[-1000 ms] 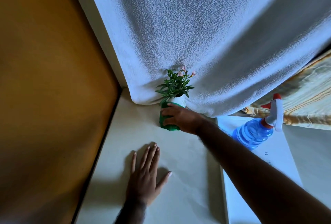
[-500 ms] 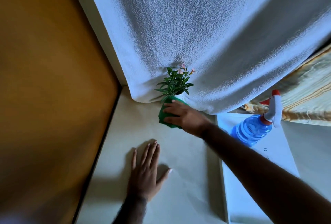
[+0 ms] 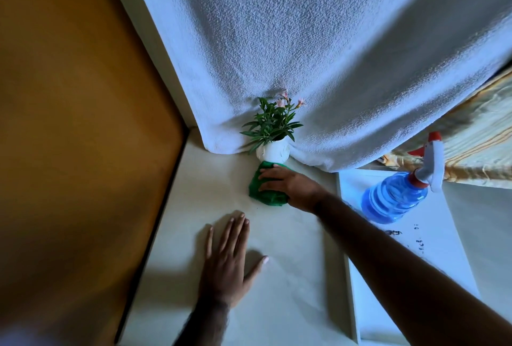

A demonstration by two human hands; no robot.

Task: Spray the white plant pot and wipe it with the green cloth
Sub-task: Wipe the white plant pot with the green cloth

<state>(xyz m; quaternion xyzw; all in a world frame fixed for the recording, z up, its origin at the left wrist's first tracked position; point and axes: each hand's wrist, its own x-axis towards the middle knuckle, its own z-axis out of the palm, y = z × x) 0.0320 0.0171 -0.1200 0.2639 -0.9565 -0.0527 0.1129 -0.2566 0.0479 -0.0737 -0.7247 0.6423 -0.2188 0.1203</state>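
A small white plant pot (image 3: pixel 273 151) with green leaves and pink flowers stands on the pale counter against the hanging white towel. The green cloth (image 3: pixel 265 190) lies bunched on the counter right in front of the pot, its far edge touching the pot's base. My right hand (image 3: pixel 291 184) rests on top of the cloth, fingers curled over it. My left hand (image 3: pixel 228 258) lies flat on the counter nearer to me, fingers spread, holding nothing. The blue spray bottle (image 3: pixel 394 197) with a white and red trigger stands to the right.
A large white towel (image 3: pixel 318 54) hangs behind the pot. An orange-brown wall (image 3: pixel 77 124) borders the counter (image 3: pixel 291 276) on the left. The bottle stands on a white board (image 3: pixel 432 257) at the right, with a yellow striped fabric (image 3: pixel 476 135) behind it.
My right hand has brought the green cloth down off the pot's front onto the counter, so the white pot now shows. My left hand has stayed flat.
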